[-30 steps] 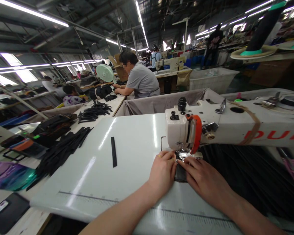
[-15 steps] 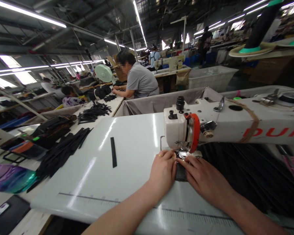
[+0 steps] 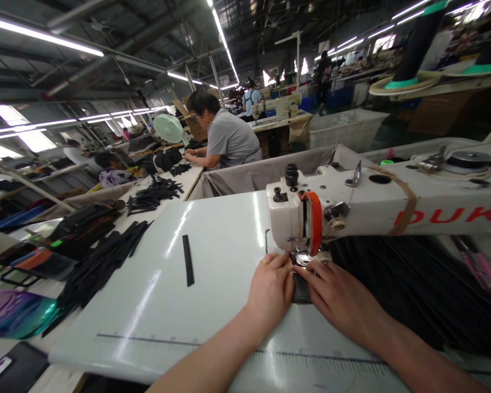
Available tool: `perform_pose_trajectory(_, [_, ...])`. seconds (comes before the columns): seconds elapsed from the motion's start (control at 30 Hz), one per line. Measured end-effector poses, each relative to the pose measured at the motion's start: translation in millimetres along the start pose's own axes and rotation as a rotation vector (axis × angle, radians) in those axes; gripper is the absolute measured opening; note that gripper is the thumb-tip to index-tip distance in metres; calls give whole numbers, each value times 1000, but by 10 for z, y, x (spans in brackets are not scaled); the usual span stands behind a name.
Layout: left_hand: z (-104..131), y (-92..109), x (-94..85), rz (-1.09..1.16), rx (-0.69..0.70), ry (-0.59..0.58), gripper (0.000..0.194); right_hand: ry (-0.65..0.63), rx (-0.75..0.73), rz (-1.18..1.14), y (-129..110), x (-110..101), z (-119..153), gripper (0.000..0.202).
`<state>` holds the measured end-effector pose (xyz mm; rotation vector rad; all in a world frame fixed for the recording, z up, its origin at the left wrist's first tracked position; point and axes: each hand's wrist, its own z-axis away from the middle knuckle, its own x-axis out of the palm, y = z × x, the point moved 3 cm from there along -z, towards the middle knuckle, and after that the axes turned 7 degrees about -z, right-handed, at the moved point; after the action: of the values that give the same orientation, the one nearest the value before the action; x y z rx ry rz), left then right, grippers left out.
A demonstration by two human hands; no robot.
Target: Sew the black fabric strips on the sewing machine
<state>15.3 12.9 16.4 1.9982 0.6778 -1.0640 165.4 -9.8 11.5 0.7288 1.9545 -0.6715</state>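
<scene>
My left hand (image 3: 271,284) lies palm down just left of the sewing machine's presser foot (image 3: 301,260), with its fingers close together. From the other side my right hand (image 3: 334,286) reaches in, thumb and forefinger converging near the needle. Between the fingertips is a dark piece, apparently black fabric (image 3: 301,285), mostly covered by the hands. Both hands press on it at the front of the foot. Above them stands the white sewing machine head (image 3: 286,218) with an orange guard (image 3: 314,221). One black strip (image 3: 187,260) lies apart on the pale tabletop (image 3: 221,240).
Piles of black strips (image 3: 102,262) lie on the left-hand table. Long black material (image 3: 396,289) spreads behind my right arm, near pink-handled scissors (image 3: 489,275). A printed ruler (image 3: 147,343) runs along the front edge. A co-worker in grey (image 3: 233,134) works beyond the table.
The view has shifted slightly, so the machine and far surroundings appear a little farther left. Both hands stay at the presser foot, with hardly any visible movement.
</scene>
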Motion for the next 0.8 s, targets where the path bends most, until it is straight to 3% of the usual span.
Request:
perform_pose_trajectory(0.13, [-123, -258, 18, 49, -102, 70, 18, 2, -8, 9, 20, 34, 29, 33])
perform_pose_trajectory(0.27, [-368, -463, -16, -43, 123, -79, 17, 14, -8, 1, 31, 55, 55, 34])
perform_pose_trajectory(0.37, [-445, -538, -116, -210, 78, -100, 16, 22, 5, -12, 31, 57, 62, 36])
perform_pose_trajectory(0.43, [-397, -503, -173, -303, -38, -83, 19, 27, 8, -15, 29, 50, 61, 36])
perform_pose_trajectory(0.53, [-203, -300, -164, -271, -116, -115, 28, 42, -12, -22, 19, 18, 59, 38])
perform_pose_trajectory(0.67, [61, -38, -91, -130, -70, -78, 24, 37, -54, -89, 0, -35, 62, 40])
perform_pose_trajectory(0.8, [183, -37, -55, 37, -6, -20, 16, 47, -74, -137, -30, -67, 84, 30])
